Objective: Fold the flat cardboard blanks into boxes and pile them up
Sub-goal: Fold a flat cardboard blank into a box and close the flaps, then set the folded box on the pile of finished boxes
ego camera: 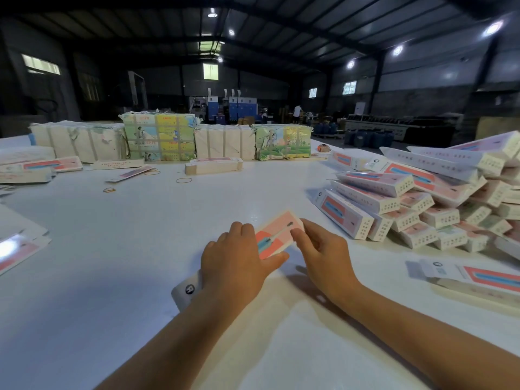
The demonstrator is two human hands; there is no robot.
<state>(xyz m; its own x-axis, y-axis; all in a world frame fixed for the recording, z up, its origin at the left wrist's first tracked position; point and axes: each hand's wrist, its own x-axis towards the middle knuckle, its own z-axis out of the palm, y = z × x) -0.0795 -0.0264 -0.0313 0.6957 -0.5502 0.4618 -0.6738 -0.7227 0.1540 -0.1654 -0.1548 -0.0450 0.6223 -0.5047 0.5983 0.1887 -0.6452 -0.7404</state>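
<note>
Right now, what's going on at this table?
A person is working one pink cardboard blank on the white table. The left hand grips its near part, thumb on top, and the right hand pinches its far edge. It is not yet a finished box. A pile of folded boxes sits to the right, and a stack of flat blanks waits farther back.

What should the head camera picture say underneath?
Both hands fold a pink blank beside piled boxes.
</note>
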